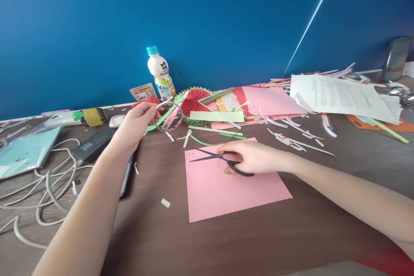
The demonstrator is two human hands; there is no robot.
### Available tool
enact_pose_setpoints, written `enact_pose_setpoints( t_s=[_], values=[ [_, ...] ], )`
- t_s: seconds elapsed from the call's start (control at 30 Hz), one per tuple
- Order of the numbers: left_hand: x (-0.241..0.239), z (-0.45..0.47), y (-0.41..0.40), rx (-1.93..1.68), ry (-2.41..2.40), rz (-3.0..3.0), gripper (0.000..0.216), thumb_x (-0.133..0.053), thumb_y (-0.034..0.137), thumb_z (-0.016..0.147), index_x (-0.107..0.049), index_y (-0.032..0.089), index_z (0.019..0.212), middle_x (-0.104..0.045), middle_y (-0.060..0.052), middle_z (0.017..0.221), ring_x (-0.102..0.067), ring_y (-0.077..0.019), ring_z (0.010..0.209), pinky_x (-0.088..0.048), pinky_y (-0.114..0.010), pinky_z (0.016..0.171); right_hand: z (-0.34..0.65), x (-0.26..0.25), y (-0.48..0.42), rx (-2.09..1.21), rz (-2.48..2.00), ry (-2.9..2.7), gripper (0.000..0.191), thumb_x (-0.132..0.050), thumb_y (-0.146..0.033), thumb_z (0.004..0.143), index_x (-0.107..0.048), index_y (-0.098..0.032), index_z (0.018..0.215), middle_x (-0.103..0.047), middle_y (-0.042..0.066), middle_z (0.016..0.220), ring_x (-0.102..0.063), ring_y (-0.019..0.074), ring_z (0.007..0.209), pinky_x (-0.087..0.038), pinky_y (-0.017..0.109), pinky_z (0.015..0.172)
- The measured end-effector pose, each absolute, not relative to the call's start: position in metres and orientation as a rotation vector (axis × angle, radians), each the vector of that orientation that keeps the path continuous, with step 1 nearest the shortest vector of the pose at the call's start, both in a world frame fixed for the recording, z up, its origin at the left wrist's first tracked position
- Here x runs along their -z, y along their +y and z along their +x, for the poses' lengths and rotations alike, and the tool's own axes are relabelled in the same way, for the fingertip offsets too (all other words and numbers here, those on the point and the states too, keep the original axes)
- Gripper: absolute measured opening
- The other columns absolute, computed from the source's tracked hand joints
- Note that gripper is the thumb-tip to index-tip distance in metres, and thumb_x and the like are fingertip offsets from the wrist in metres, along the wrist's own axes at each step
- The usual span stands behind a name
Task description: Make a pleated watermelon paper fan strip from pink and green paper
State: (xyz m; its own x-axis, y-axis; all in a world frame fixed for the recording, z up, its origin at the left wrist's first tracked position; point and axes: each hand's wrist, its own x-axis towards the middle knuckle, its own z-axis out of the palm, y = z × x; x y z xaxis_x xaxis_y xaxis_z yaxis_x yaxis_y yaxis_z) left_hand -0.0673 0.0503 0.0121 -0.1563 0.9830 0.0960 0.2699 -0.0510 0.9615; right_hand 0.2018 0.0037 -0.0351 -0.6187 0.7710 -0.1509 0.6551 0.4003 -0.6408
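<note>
My right hand (247, 157) grips black-handled scissors (211, 155), their blades spread apart and pointing left. The scissors are over a sheet of pink paper (237, 198) lying flat on the table. Farther back on the left, my left hand (142, 116) is closed with its fingertips pinching what looks like a thin white paper strip (165, 102). Just beside those fingertips is a round clear item (168, 126), possibly a tape roll or small dish, partly covered by the fingers. Green paper strips (176, 110) and a red pleated paper fan with green edging (196, 99) lie close behind it.
A white bottle with a blue cap (158, 69) stands against the blue wall. Tangled white cables (48, 185), a black box (92, 144) and a phone (128, 175) lie left. White paper scraps (291, 136) and printed sheets (336, 99) lie right.
</note>
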Motion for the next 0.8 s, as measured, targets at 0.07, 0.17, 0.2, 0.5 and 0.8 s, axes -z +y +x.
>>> enact_pose_setpoints(
  t_s=[0.07, 0.17, 0.2, 0.5, 0.8],
  values=[
    [-0.012, -0.07, 0.053, -1.332, 1.47, 1.282, 0.025, -0.042, 0.009, 0.087, -0.055, 0.013, 0.065, -0.05, 0.001, 0.061, -0.045, -0.0078, 0.058, -0.035, -0.018, 0.057, 0.201, 0.033, 0.003, -1.043, -1.3, -2.459, 0.043, -0.059, -0.046, 0.073, -0.059, -0.029, 0.113, -0.065, 0.002, 0.093, -0.059, 0.0196, 0.082, -0.04, 0.025, 0.061],
    [-0.013, -0.073, 0.055, -1.43, 1.424, 1.181, 0.026, -0.038, 0.007, 0.088, -0.051, 0.013, 0.066, -0.045, 0.002, 0.061, -0.043, -0.0062, 0.052, -0.037, -0.019, 0.055, 0.199, 0.032, 0.003, -1.051, -1.306, -2.427, 0.041, -0.06, -0.043, 0.073, -0.06, -0.028, 0.111, -0.063, 0.001, 0.087, -0.057, 0.0169, 0.076, -0.039, 0.024, 0.06],
    [-0.013, -0.074, 0.055, -1.466, 1.408, 1.154, 0.026, -0.038, 0.007, 0.088, -0.05, 0.013, 0.066, -0.044, 0.002, 0.061, -0.043, -0.0059, 0.051, -0.037, -0.02, 0.054, 0.199, 0.033, 0.004, -1.046, -1.303, -2.421, 0.04, -0.06, -0.044, 0.072, -0.061, -0.028, 0.109, -0.062, 0.001, 0.083, -0.055, 0.0155, 0.072, -0.039, 0.024, 0.06],
    [-0.017, -0.067, 0.053, -1.472, 1.035, 0.972, 0.028, -0.035, 0.006, 0.089, -0.048, 0.013, 0.066, -0.041, 0.002, 0.059, -0.038, -0.0035, 0.047, -0.039, -0.017, 0.047, 0.2, 0.035, 0.013, -1.24, -1.152, -1.997, 0.029, -0.063, -0.041, 0.072, -0.057, -0.019, 0.09, -0.051, -0.002, 0.074, -0.047, 0.0109, 0.064, -0.037, 0.025, 0.06],
    [-0.005, -0.063, 0.051, -1.301, 1.022, 0.98, 0.022, -0.043, 0.008, 0.086, -0.059, 0.011, 0.072, -0.046, 0.0, 0.061, -0.038, -0.0034, 0.046, -0.035, -0.015, 0.043, 0.2, 0.037, 0.015, -1.305, -1.096, -1.749, 0.029, -0.064, -0.036, 0.073, -0.056, -0.017, 0.093, -0.057, 0.002, 0.084, -0.053, 0.0104, 0.065, -0.044, 0.025, 0.058]
  ],
)
